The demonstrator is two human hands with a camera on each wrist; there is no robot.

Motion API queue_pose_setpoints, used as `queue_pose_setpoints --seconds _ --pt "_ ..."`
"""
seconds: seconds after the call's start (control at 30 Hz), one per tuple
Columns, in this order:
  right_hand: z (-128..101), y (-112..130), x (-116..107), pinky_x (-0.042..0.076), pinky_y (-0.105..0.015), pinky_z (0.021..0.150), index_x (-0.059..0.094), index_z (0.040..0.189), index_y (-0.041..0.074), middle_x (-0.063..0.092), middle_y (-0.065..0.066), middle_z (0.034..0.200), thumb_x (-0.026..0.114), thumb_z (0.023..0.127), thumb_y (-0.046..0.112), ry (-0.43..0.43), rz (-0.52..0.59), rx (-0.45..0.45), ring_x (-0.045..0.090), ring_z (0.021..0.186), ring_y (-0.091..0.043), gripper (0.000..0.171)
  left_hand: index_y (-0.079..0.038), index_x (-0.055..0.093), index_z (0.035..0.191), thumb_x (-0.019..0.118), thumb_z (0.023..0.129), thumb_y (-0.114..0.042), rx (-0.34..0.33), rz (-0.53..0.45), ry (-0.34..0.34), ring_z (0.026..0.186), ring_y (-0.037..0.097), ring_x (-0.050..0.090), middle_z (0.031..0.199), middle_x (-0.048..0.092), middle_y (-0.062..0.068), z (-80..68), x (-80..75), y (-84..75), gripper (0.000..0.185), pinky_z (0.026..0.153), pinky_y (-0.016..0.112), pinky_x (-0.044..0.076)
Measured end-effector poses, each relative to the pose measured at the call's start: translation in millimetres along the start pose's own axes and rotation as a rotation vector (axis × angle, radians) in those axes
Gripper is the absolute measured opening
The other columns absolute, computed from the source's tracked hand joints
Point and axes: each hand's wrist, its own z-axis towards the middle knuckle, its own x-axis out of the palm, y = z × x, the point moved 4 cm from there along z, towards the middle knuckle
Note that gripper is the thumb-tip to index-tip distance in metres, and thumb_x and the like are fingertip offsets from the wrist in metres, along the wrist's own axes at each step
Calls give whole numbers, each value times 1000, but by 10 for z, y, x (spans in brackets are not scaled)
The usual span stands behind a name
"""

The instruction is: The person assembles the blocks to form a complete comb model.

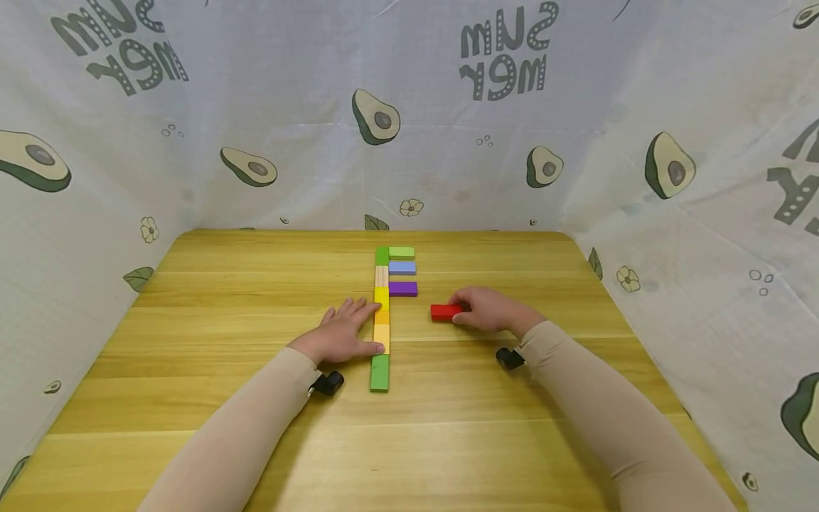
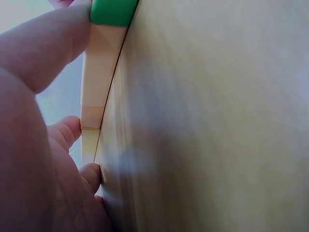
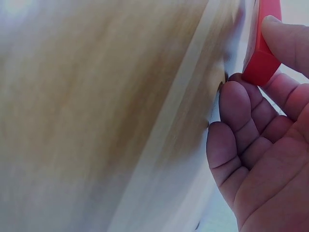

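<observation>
A row of small wooden blocks runs away from me on the table: a green block nearest, then light orange, orange, yellow, pale wood and another green block. On the row's right side, light green, blue and purple blocks stick out. My left hand lies spread beside the row, its thumb and a fingertip touching the blocks. My right hand pinches a red block by its right end, apart from the row. In the right wrist view its other fingers curl loosely.
The wooden table reaches back to a pale cloth printed with avocados, which hangs behind it and at both sides. A small black camera sits at the left wrist and another black camera at the right.
</observation>
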Motion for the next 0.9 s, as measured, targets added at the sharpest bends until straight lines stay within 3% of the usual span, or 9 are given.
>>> queue_pose_setpoints --seconds 0.9 --pt "-3 -11 3 44 -33 81 61 110 14 60 2 97 64 88 26 2 31 12 51 85 -16 25 -34 16 148 54 77 -69 -4 3 -3 145 27 -1 157 8 2 -6 -8 5 89 113 55 0"
